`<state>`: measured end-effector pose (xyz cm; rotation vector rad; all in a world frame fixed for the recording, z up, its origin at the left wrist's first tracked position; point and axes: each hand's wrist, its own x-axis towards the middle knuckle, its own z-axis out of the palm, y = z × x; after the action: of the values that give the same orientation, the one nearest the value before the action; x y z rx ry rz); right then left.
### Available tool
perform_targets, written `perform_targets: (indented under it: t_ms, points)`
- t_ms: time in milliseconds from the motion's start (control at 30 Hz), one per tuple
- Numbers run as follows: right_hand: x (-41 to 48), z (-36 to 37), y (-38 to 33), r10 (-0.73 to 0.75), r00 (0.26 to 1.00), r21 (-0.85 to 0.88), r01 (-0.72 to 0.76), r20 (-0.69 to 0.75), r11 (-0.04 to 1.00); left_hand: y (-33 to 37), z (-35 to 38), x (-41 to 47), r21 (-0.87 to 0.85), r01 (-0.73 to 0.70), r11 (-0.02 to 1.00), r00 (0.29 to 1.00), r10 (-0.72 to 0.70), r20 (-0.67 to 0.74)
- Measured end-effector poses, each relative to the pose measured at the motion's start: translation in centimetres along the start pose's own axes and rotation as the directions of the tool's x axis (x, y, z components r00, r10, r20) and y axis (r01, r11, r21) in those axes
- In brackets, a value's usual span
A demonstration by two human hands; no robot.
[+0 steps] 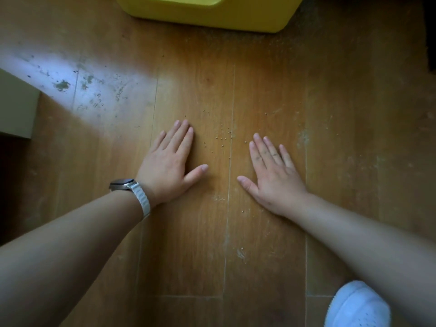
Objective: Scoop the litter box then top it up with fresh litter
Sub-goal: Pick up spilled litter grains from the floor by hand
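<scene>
- Head view: the left hand (169, 161) is lying flat on the wooden floor (330, 114), fingers straight and close together, thumb splayed, a white-banded watch (132, 187) sitting on its wrist.
- The right hand (271, 171) is lying flat too, fingers slightly spread, with scattered litter granules (221, 138) lying between the two hands.
- The yellow litter box (212, 15) is standing at the top edge, cropped, well apart from both hands.
- A beige box corner (16, 107) is jutting in at the left edge; a white shoe (356, 305) is showing bottom right.
</scene>
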<state>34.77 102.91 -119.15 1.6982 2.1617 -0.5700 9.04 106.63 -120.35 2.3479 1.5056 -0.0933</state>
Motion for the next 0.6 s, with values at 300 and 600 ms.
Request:
perform_targets:
  t_ms: [300, 600]
  points:
    - [1.7, -0.9, -3.1, -0.099, 0.99, 0.072, 0.106, -0.098, 0.992, 2.8, 1.8, -1.3, 0.085, -0.188, 0.978, 0.982, 0.187, 0.028]
    - [-1.4, 1.4, -2.1, -0.231, 0.972, 0.05, 0.233, -0.043, 0.971, 2.3, -0.5, 4.7, -0.054, -0.146, 0.988, 0.989, 0.144, -0.035]
